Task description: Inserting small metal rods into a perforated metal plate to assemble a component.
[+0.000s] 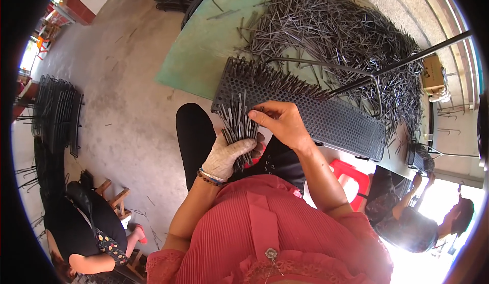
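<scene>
My left hand (224, 155), in a pale work glove, is closed around a bundle of thin dark strips (237, 123) above my lap. The strips stand roughly upright and fan out at the top. Bare and bent at the fingers, my right hand (283, 123) pinches at the right side of this bundle; what lies between its fingertips is hidden. Just beyond both hands is a long black perforated board (326, 118) with many round holes. Rows of similar strips (275, 79) stand along its far edge.
A large heap of loose dark strips (331, 24) covers much of the green tabletop (191, 55). Metal rods (407, 57) cross over the heap at right. A red stool (360, 174) is on my right. Other people sit at lower left (91, 223) and right (407, 223). Stacked black racks (56, 111) stand left.
</scene>
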Demonstrator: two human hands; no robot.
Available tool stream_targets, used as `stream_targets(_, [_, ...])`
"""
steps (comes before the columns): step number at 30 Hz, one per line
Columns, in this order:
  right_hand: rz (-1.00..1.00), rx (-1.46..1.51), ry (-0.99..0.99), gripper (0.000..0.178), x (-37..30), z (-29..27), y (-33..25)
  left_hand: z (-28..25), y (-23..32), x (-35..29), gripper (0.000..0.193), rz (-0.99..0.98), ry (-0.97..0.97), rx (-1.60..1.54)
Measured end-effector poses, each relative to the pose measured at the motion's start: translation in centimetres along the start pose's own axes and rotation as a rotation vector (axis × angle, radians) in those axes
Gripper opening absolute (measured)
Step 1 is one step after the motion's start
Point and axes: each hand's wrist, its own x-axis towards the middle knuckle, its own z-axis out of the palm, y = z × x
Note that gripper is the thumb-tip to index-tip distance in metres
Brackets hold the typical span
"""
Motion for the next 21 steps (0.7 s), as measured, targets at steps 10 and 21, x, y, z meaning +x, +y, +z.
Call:
stream_targets(10, [0.308, 0.226, -0.093, 0.027, 2.3, 0.3, -0.5, -2.4, 0.0, -0.7, 0.032, 0.024, 0.088, -0.008])
stream_targets(21, [-0.24, -0.022, 0.301, 0.02, 6.8, 1.9, -2.5, -3.3, -0.4, -0.7, 0.026, 0.004, 0.184, -0.043])
